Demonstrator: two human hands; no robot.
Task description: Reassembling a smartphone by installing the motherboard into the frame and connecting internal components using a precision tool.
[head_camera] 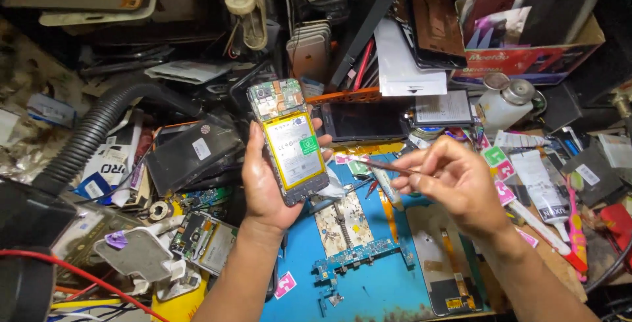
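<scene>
Gripping an opened phone (pixel 288 139) in our left hand (pixel 263 184), our right hand (pixel 454 180) pinches tweezers (pixel 385 165) at three o'clock; circuit boards (pixel 345 230) crowd the blue mat (pixel 368 289) at six.

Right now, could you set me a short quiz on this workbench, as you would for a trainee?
1. Which hand holds the opened phone?
2. True or false: the phone's back cover is off, showing a yellow-edged battery.
3. What does the right hand pinch: A) tweezers, B) a hammer, C) a cup?

Key:
1. The left hand.
2. True.
3. A, thin tweezers, tips pointing toward the phone without touching it, above the blue mat.
</scene>
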